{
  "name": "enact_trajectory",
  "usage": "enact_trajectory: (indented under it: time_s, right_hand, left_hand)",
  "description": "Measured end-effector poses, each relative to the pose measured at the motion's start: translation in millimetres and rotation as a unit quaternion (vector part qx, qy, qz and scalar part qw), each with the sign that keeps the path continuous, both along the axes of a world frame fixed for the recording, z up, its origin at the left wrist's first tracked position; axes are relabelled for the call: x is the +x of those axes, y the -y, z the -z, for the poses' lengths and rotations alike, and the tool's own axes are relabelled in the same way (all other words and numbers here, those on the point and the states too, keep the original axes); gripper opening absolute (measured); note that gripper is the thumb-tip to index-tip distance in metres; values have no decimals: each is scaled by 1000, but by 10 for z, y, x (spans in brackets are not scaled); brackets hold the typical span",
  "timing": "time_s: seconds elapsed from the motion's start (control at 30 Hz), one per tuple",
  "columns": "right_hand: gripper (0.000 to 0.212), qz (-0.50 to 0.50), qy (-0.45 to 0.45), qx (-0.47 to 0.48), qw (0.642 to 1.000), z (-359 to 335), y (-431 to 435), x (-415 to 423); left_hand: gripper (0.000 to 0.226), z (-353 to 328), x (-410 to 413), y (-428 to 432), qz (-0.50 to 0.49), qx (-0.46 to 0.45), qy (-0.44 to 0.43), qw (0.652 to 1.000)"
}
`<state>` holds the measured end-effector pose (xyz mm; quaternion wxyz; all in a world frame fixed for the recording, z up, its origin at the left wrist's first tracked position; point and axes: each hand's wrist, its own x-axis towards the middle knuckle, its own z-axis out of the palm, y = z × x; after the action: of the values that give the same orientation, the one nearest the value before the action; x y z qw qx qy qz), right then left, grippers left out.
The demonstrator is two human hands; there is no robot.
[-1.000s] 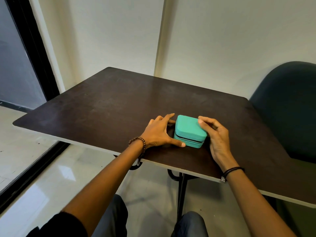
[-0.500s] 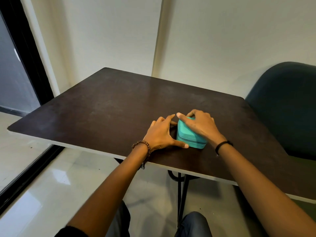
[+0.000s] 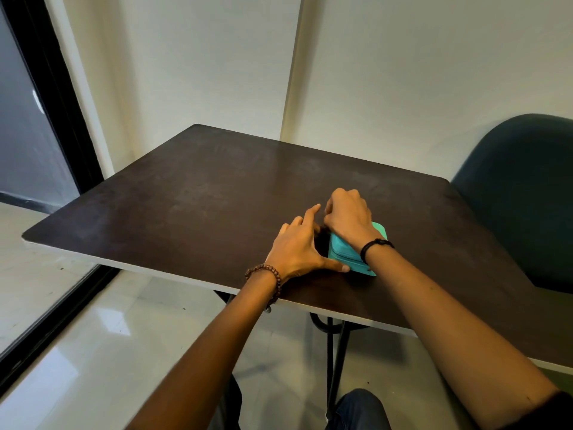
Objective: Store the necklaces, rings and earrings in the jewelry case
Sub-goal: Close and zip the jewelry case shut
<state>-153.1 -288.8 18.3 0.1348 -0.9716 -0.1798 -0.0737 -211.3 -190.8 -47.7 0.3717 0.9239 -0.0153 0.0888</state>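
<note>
Room corner: dark glass door [image 3: 34, 144] in a black frame at left, cream wall [image 3: 403, 72] behind, glossy pale floor [image 3: 93, 352] below. Dark brown table [image 3: 186, 197] fills the middle of the view.

Left hand [image 3: 297, 246], beaded bracelet [image 3: 266, 274] at the wrist: fingers spread and loose, forefinger raised, thumb pressed flat against the near lower edge of the jewelry case [image 3: 344, 252]. Bracing, not gripping.

Jewelry case: sits on the table close to the near edge, right of centre, lid down. No necklace, ring or earring in view; whether they are inside cannot be told.

Right hand [image 3: 348, 217], black cord band [image 3: 375, 245] on the wrist: lies over the lid, fingers curled tight at the case's far left corner. Probably working the zip; the pull itself is hidden.

Dark teal chair [image 3: 521, 187] at far right.

Risks (judgement):
- The case is small and light, the table top smooth. A hard tug at the zip could skid or turn it if the thumb brace slips.
- It sits near the table edge, so a slide toward the person could tip it onto the hard floor.
- A chain caught in the zip seam would jam it.

Materials: the table is matt laminate, faintly scuffed, with a pale edge band and rounded corners. The case is turquoise, square with rounded corners, apparently soft-skinned, with a dark seam line round its side. The chair has a smooth curved shell.
</note>
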Motion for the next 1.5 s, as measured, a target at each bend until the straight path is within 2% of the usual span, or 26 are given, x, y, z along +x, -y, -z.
enact_trajectory:
  time_s: [0.1, 0.17, 0.3, 0.4, 0.5, 0.7, 0.97, 1.1, 1.37, 1.5]
  right_hand:
    - [6, -42, 31, -53, 997, -7, -61, -68]
    - [15, -59, 42, -82, 994, -9, -101, -114]
    - [33, -9, 20, -155, 988, -95, -138, -72]
    - [26, 15, -18, -201, 979, -184, -131, -44]
    - [24, 11, -28, -187, 982, -178, -105, -32]
    - [22, 5, 8, -162, 987, -109, -89, -10]
    - [30, 14, -59, -167, 984, -197, -113, 50]
    - [28, 2, -28, -165, 986, -164, -105, 63]
    - [5, -60, 7, -136, 989, -139, -101, 67]
    - [13, -96, 24, -127, 987, -110, -111, -18]
  left_hand:
    - [132, 21, 29, -18, 2, -16, -2, 1000]
    - [136, 34, 41, -24, 1, -23, -10, 1000]
    - [139, 35, 40, -18, 0, -23, -19, 1000]
    - [137, 26, 29, -23, 3, -22, -16, 1000]
    - [135, 25, 26, -20, 4, -21, -15, 1000]
    - [134, 14, 14, -7, 4, -12, -9, 1000]
    - [134, -19, -23, -3, 6, -12, -6, 1000]
    - [135, -26, -31, -19, 4, -13, -13, 1000]
    - [137, -56, -43, -4, 5, -31, -26, 999]
    - [141, -22, -11, -7, -3, -43, -34, 999]
